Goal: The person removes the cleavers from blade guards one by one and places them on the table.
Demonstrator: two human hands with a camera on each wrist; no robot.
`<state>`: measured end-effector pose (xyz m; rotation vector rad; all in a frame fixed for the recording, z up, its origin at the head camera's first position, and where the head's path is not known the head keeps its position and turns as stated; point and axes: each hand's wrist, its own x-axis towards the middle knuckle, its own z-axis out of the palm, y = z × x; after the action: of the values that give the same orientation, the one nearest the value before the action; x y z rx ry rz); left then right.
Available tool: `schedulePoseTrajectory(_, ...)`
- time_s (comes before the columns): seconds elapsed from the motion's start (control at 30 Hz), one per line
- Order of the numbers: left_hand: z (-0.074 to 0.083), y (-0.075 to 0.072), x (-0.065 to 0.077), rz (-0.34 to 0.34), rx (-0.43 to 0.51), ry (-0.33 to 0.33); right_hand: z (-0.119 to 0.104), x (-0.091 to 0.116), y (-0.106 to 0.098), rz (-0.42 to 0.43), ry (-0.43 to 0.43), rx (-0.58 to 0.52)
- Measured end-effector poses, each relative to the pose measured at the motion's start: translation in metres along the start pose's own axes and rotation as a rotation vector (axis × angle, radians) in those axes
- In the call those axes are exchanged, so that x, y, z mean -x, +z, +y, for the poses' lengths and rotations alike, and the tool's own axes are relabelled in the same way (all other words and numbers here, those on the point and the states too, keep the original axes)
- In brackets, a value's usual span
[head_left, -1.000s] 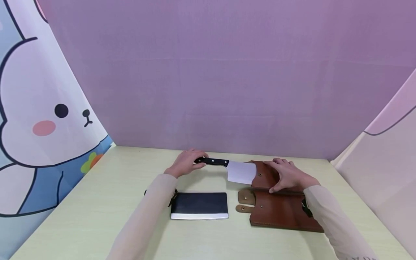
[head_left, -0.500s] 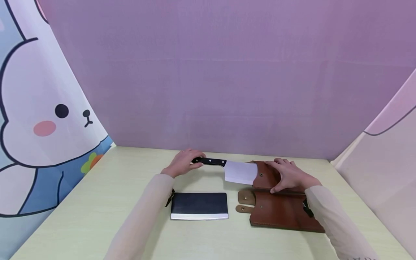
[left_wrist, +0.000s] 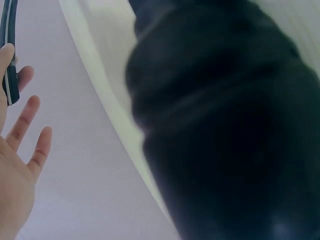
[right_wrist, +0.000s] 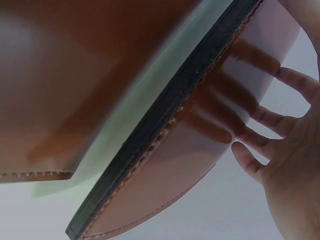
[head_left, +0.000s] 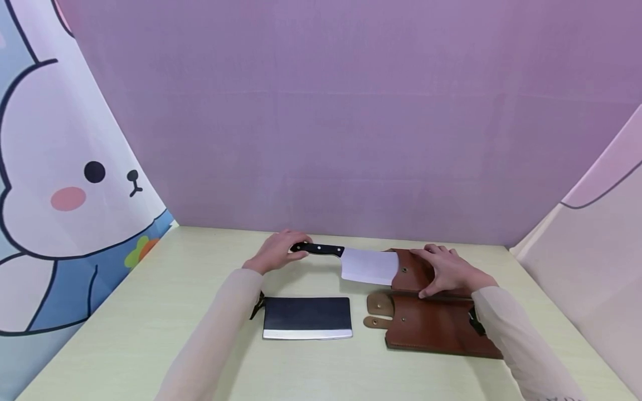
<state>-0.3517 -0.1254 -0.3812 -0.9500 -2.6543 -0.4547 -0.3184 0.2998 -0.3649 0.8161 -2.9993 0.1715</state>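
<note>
My left hand (head_left: 277, 252) pinches the end of the black riveted handle of a cleaver (head_left: 370, 266), whose pale blade points right. The blade's far part is hidden inside a brown leather sheath (head_left: 412, 272). Across that sheath lies my right hand (head_left: 446, 270), gripping it with the thumb at the near edge and the fingers at the far edge. The right wrist view shows the fingertips against the stitched sheath (right_wrist: 165, 170). In the left wrist view, thumb and finger hold the handle (left_wrist: 11, 75) while other fingers stick out.
A second brown sheath (head_left: 441, 328) with two strap tabs lies nearer on the pale table (head_left: 311, 373). Left of it is a flat black rectangular blade (head_left: 307, 314) with a silver edge, its left end by my forearm. A purple backdrop (head_left: 321, 122) rises behind.
My left hand and the cleaver have slid left, and more of the blade shows outside the sheath. The right hand and its sheath have shifted only very slightly right.
</note>
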Motion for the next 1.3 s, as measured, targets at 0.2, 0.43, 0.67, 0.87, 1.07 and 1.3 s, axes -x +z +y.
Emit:
schedulePoseTrajectory(0.2, -0.004, 0.0, 0.002, -0.009, 0.011, -0.008, 0.0, 0.002, 0.0, 0.002, -0.002, -0.001)
schedulePoseTrajectory(0.43, -0.006, -0.001, 0.006, -0.02, 0.024, -0.037, 0.001, 0.003, -0.002, 0.018, -0.019, 0.005)
schedulePoseTrajectory(0.67, -0.007, -0.002, 0.009, -0.021, 0.018, -0.052, 0.002, 0.005, -0.001, 0.017, -0.005, 0.005)
schedulePoseTrajectory(0.87, -0.008, -0.003, 0.012, -0.01, 0.017, -0.051, 0.004, 0.005, 0.0, 0.011, 0.012, 0.004)
schedulePoseTrajectory(1.07, -0.011, -0.004, 0.015, -0.014, 0.028, -0.074, 0.005, 0.006, 0.0, -0.002, 0.024, -0.008)
schedulePoseTrajectory(1.3, -0.015, -0.003, 0.015, -0.001, 0.024, -0.074, 0.007, 0.007, 0.001, 0.004, 0.019, -0.002)
